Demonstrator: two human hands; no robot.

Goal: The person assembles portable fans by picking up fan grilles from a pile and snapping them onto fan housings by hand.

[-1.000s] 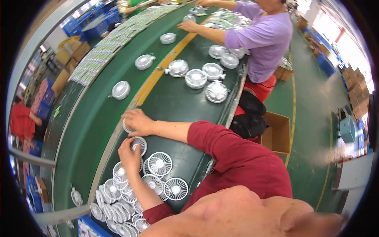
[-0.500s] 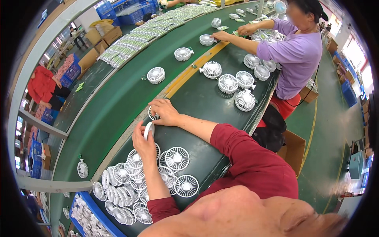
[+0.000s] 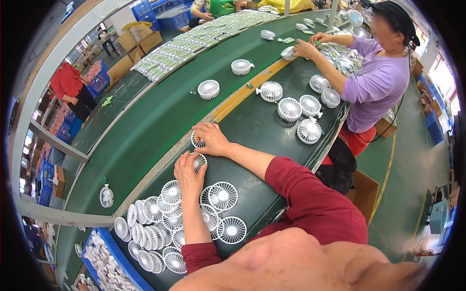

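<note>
My left hand (image 3: 189, 170) is closed around a white round fan grille (image 3: 199, 163), whose slotted face now shows upward. Just beyond it, my right hand (image 3: 212, 139) curls over a second white slotted fan piece (image 3: 196, 140), partly hidden under the fingers. The two hands are close together above the green worktop (image 3: 252, 167), near its border with the belt. Beside my left forearm lies a heap of loose white fan grilles (image 3: 151, 208), some overlapping and some on edge. A few flat grilles (image 3: 232, 230) lie to the right of that forearm.
Small white fans stand on the green conveyor belt (image 3: 141, 126), and several assembled fans (image 3: 290, 109) on the worktop. A blue crate (image 3: 114, 257) of white parts is at lower left. A co-worker in purple (image 3: 376, 72) sits at right, holding a fan. A metal post frames the left.
My left hand has turned its grille from edge-on to face up and brought it nearer my right hand. The co-worker has lifted a fan off the belt. The whole view has shifted slightly.
</note>
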